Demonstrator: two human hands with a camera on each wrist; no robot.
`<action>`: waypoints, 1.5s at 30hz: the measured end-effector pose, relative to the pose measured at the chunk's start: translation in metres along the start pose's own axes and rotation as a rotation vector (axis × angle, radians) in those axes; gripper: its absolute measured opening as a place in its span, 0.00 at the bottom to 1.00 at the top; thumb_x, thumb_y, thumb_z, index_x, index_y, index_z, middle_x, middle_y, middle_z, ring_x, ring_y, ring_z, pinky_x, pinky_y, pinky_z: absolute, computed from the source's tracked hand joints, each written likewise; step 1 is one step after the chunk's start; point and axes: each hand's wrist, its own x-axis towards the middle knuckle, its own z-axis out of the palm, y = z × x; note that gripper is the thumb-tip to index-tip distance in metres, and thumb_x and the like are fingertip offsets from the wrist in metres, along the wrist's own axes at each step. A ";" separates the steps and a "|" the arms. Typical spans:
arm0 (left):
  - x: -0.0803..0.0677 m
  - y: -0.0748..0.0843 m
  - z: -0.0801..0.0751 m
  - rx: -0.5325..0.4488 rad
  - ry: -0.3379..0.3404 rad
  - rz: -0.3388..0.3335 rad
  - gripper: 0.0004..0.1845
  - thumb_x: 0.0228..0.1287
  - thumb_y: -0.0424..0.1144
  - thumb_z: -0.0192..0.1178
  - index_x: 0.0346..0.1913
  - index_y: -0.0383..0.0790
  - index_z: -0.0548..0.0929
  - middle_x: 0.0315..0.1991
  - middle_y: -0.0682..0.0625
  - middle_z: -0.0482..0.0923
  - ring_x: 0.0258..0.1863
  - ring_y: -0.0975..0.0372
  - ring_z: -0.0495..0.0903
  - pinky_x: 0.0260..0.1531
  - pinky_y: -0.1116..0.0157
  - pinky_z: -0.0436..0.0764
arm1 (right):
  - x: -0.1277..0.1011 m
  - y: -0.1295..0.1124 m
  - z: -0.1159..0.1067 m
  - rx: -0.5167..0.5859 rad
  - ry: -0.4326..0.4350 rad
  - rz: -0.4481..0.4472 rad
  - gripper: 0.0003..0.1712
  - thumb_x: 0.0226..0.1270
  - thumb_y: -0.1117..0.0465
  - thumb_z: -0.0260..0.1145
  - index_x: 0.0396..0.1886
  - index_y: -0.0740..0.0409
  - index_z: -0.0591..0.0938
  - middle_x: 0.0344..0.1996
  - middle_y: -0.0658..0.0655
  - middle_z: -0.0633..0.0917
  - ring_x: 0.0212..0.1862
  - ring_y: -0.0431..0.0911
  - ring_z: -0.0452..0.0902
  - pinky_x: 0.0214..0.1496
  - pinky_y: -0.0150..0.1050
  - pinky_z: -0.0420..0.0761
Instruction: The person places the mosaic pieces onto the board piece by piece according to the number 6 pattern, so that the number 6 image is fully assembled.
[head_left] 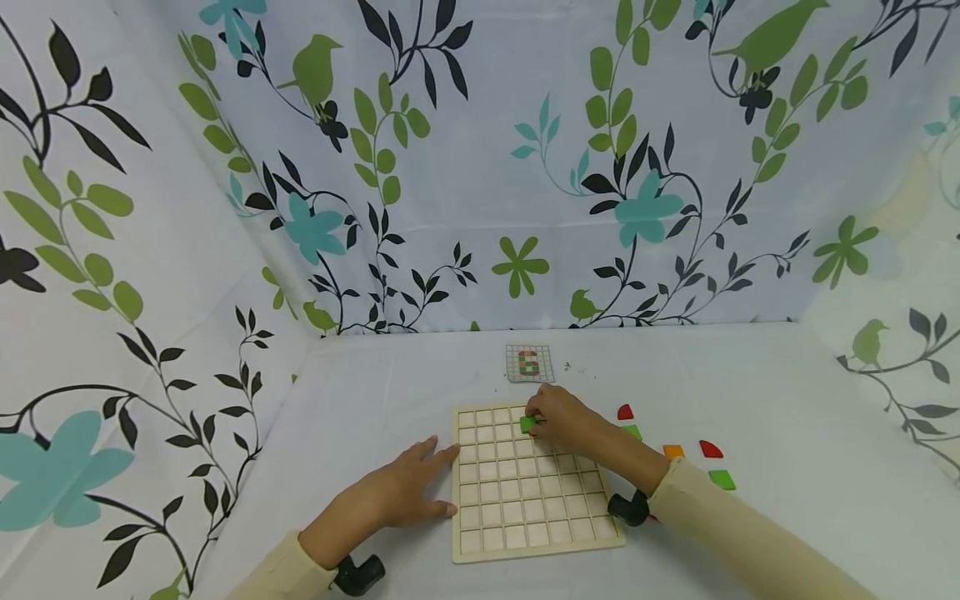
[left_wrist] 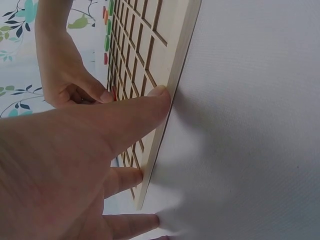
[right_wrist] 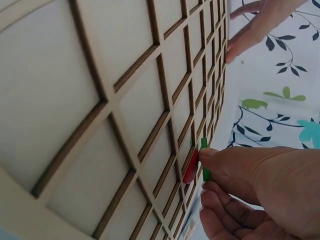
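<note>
A square wooden grid board lies flat on the white table. Over its far part, my right hand pinches a green tile between thumb and fingers. Right beside that tile, a red piece sits at the grid; whether it lies fully in a cell I cannot tell. My left hand rests at the board's left side with fingers spread, thumb and a fingertip touching the wooden edge, as the left wrist view shows. Part of the far grid is hidden under the right hand.
Behind the board lies a small gridded card with a coloured pattern. Loose pieces lie right of the board: a red quarter-round, an orange piece, another red piece and a green piece. Patterned cloth hangs behind.
</note>
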 end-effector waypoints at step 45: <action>-0.003 -0.001 0.001 -0.011 0.020 0.038 0.44 0.60 0.57 0.70 0.76 0.49 0.65 0.75 0.37 0.57 0.72 0.43 0.59 0.60 0.40 0.70 | -0.004 -0.009 0.011 0.006 -0.018 0.041 0.17 0.66 0.61 0.73 0.53 0.57 0.86 0.43 0.50 0.78 0.43 0.42 0.70 0.46 0.39 0.78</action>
